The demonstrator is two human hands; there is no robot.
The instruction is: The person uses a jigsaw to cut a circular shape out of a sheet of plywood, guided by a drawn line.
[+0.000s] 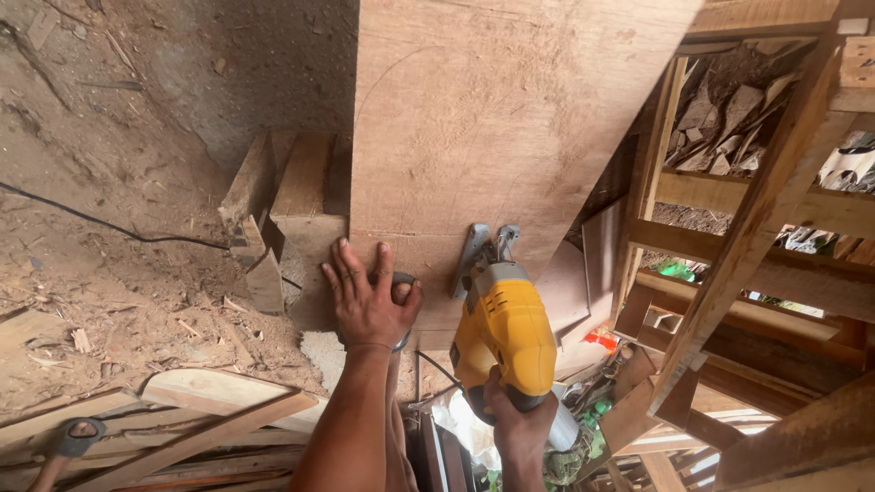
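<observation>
On the plywood sheet (492, 118), left hand (369, 301) flat, right hand (519, 424) gripping yellow jigsaw (503, 333), offcuts (283, 210) beside.

We see a matt, raw wood board (492, 118), faintly grainy. Our jigsaw (503, 333) has a glossy yellow plastic body and a dull grey metal shoe (471, 258). The blocks (283, 196) and frame (756, 219) are rough-sawn wood. The ground (109, 137) is dusty earth strewn with sawdust.

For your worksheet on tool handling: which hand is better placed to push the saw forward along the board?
The right hand: it grips the handle of the yellow saw, whose shoe sits on the board. The left hand lies flat, pressing the board's near edge.
</observation>
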